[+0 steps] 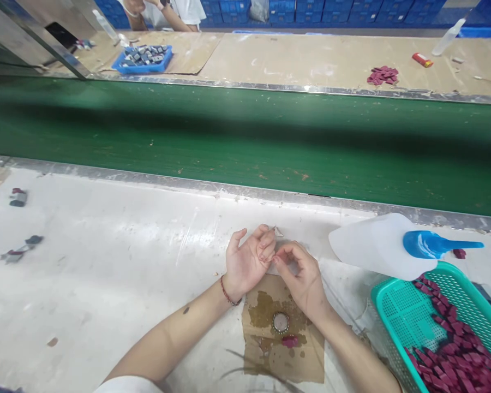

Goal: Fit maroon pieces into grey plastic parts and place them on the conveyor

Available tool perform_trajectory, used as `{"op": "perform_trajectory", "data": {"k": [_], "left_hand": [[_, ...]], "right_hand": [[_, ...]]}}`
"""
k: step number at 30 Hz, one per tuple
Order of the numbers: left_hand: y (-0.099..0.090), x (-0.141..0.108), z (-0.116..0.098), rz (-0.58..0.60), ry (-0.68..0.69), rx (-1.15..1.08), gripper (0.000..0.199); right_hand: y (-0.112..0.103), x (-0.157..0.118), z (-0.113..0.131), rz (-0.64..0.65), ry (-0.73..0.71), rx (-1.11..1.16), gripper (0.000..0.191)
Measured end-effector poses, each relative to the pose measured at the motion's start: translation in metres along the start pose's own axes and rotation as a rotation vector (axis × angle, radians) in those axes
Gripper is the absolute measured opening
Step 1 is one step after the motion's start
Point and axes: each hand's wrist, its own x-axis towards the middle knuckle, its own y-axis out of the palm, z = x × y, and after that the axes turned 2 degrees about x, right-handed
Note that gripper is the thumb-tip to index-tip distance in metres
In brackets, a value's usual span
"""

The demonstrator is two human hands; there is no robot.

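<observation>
On flat, stained cardboard (311, 363) lie a round, crimp-edged cap (280, 323) and a maroon piece (289, 341), left of a perforated plastic basket (411, 311). Beyond, the right hand (305, 277) presses thumb and forefinger together at the palm-up left hand's (247, 266) curled fingers, anything gripped being indistinguishable; farther runs a smooth green belt (229, 147).

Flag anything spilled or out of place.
Dark, wet-looking blotches mark the cardboard at bottom center, perhaps from spilled liquid. The white bottle lies on its side beside the green basket; upright would be expected.
</observation>
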Motion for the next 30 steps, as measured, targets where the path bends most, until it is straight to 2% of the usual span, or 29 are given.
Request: {"op": "perform_trajectory", "data": {"k": [13, 20, 24, 30], "left_hand": [[0.0002, -0.0004, 0.0003, 0.000, -0.008, -0.010, 0.043], [0.0007, 0.0009, -0.0005, -0.027, -0.013, -0.039, 0.038], [0.0009, 0.0012, -0.0007, -0.011, -0.013, -0.045, 0.039], [0.0003, 0.0009, -0.0007, -0.008, -0.020, -0.020, 0.030]], "right_hand": [[-0.0017, 0.0014, 0.0042, 0.108, -0.056, -0.047, 0.017], [-0.0012, -0.0006, -0.0002, 0.024, -0.023, 0.015, 0.006], [-0.0015, -0.0006, -0.0018, 0.023, 0.004, 0.061, 0.003], [-0.0025, 0.0001, 0.0024, 0.079, 0.036, 0.010, 0.018]]}}
